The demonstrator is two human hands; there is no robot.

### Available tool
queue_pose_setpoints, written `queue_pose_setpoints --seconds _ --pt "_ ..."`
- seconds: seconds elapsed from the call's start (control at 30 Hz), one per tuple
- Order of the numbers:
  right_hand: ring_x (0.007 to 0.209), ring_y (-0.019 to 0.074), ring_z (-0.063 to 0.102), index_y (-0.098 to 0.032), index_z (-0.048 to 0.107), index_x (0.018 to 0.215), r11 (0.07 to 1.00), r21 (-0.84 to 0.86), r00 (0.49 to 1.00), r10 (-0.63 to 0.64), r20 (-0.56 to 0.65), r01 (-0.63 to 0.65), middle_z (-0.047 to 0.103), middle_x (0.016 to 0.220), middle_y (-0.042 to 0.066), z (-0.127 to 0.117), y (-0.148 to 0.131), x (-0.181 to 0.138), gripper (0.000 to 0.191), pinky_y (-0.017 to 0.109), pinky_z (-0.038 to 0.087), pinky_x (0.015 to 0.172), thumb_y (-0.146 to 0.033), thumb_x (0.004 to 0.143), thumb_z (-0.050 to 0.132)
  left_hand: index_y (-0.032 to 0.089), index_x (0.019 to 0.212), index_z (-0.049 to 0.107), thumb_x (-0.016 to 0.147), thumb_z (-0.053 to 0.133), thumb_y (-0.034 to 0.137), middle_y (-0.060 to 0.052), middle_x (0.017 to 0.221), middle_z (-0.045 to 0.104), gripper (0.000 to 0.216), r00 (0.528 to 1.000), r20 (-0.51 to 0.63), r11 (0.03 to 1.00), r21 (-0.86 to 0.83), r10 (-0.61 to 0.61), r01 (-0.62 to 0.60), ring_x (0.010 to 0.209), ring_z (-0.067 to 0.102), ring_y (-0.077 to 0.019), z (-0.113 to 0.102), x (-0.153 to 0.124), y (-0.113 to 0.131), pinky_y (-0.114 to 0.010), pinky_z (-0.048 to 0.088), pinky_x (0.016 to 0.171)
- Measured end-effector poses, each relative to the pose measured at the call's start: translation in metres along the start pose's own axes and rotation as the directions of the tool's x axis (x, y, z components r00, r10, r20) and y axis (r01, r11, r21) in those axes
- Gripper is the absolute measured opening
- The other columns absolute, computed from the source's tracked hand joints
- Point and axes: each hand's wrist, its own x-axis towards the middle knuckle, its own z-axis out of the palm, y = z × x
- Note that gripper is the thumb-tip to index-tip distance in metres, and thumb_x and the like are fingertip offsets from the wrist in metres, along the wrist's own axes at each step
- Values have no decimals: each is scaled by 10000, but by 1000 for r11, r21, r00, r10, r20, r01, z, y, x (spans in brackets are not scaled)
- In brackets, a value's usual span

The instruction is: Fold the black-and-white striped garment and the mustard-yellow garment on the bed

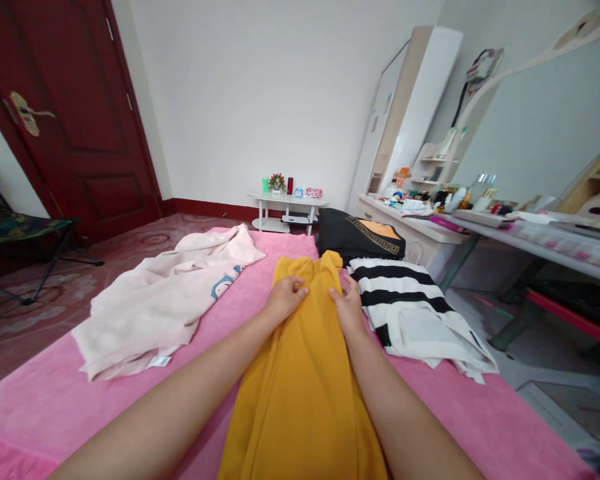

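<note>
A mustard-yellow garment [313, 387] lies lengthwise in front of me, narrow at its far end and wider toward me. Its exact kind is unclear because the near part runs out of view. My left hand [286, 299] grips its left side near the far end, thumb and fingers closed on the cloth. On the opposite side, my right hand [347, 303] pinches the right edge at about the same height. The far end is bunched and wrinkled beyond both hands. Beneath it spreads a pink blanket [250, 313].
A pale pink top [155, 293] with a blue cartoon print lies at left. To the right are a folded black-and-white striped garment [405, 287] and dark folded clothing [350, 233]. A cluttered dressing table [430, 230] stands right; a small white table [285, 200] stands behind.
</note>
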Motion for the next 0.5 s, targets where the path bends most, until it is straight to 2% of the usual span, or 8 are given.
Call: queue_pose_setpoints --seconds 0.07,0.13,0.23,0.33,0.43,0.5 --pt "1166 237 519 -160 360 1375 967 -200 986 -164 -31 155 496 1307 139 -2 -5 -1 667 387 427 997 -217 725 499 157 1090 644 819 577 285 -56 903 693 307 1000 -20 1000 -9 2 -2 818 635 -188 9 -3 -5 -283 474 737" --pt "1230 243 447 -195 487 1309 868 -397 947 -321 12 299 456 1328 123 -3 -11 2 576 408 348 1062 -175 734 488 196 1092 652 824 565 269 -27 908 693 291 997 -56 998 -25 50 -52 807 627 -173 15 -8 -8 -276 468 732" --pt "1289 269 370 -225 651 1128 742 -520 899 -415 139 423 406 1385 97 -1 -15 18 393 442 272 1102 -188 761 517 207 1029 682 811 572 204 -12 918 693 244 975 -147 982 -63 169 -179 785 613 -156 17 -13 -7 -266 462 733" --pt "1264 273 416 -209 694 1045 810 -454 929 -319 187 370 498 1340 92 1 -13 47 332 441 279 1098 -210 729 593 191 924 714 810 566 153 -18 868 681 191 942 -241 955 -125 233 -268 784 603 -150 13 -15 0 -261 457 744" --pt "1133 266 551 -154 706 996 894 -388 973 -181 142 223 658 1128 103 1 -8 77 315 434 352 1049 -191 710 579 184 876 723 838 528 137 -20 817 663 204 908 -338 915 -225 249 -335 802 602 -146 6 -17 9 -256 457 760" --pt "1041 249 613 -134 707 986 915 -358 981 -149 128 186 695 1052 98 2 -6 93 307 408 426 980 -216 742 541 184 873 722 845 514 140 -20 813 662 214 888 -398 891 -280 231 -358 811 605 -145 3 -19 12 -251 462 753"
